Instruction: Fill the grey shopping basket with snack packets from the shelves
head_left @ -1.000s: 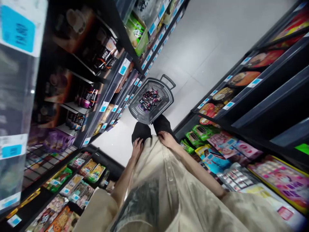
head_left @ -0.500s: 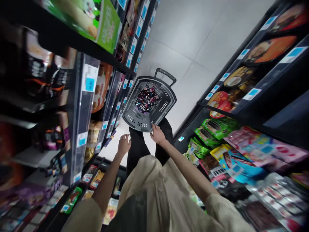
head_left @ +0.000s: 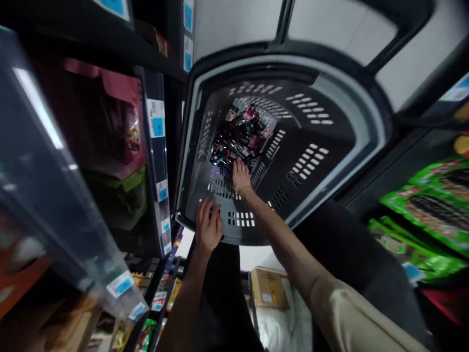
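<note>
A dark grey shopping basket [head_left: 322, 181] with a light grey rim band fills the middle of the head view. Inside it lies a pile of small shiny wrapped packets [head_left: 244, 137], dark with pink and purple parts. My right hand [head_left: 242, 178] reaches down into the basket, its fingers stretched out at the near edge of the pile; any contact under the fingertips is hidden. At the basket's near left rim, my left hand [head_left: 208, 225] lies over the edge with its fingers bent and apart, and no packet shows in it.
Shelving with a price-tag rail [head_left: 157, 127] stands close on the left. To the right are green snack bags [head_left: 436, 200] on a low shelf. A cardboard box [head_left: 269, 288] sits below, behind my legs. The basket's handle [head_left: 381, 54] extends over the pale floor at the top.
My view has come down much closer to the basket. My right hand has left the near rim and entered the basket, while my left hand has moved onto the rim.
</note>
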{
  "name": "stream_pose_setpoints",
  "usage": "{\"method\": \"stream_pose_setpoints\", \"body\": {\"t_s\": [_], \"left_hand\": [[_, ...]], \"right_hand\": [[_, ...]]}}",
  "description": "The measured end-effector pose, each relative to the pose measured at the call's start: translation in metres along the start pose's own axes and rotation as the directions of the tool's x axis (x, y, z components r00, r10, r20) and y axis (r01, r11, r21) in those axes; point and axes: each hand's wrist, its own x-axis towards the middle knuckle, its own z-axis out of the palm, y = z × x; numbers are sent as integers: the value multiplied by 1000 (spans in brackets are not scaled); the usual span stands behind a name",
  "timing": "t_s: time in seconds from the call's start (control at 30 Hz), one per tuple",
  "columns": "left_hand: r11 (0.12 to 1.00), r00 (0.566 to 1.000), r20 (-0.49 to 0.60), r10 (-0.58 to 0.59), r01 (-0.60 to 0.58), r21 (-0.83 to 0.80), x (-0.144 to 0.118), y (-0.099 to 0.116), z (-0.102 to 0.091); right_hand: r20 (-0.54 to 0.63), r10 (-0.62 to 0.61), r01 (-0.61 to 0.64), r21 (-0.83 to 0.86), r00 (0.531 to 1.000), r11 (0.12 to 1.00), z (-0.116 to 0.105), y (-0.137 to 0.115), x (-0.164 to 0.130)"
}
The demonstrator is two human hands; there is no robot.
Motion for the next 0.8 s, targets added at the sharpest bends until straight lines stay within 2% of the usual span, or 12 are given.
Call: {"method": "stream_pose_setpoints", "body": {"t_s": [0.13, 0.27, 0.37, 0.5, 0.67, 0.8], "left_hand": [[997, 995, 73, -66, 69, -29, 15, -6, 3], [993, 993, 45, -105, 107, -57, 28, 0, -1], [992, 996, 32, -88, 91, -90, 41, 11, -3], [985, 996, 0, -89, 88, -147, 55, 21, -3], [978, 992, -8, -125, 122, -169, 60, 22, -4], [971, 988, -6, -155, 151, -186, 61, 22, -5]], "right_hand": [[-110, 38, -40, -20, 993, 999, 39, 10, 25], [-168, 63, -71, -44, 984, 996, 56, 16, 39], [-158, 35, -44, -50, 987, 998, 55, 14, 44], [-129, 33, -36, -24, 991, 999, 43, 7, 45], [-76, 46, -48, -20, 996, 999, 29, 4, 48], [-92, 8, -10, -21, 996, 1000, 27, 0, 49]]}}
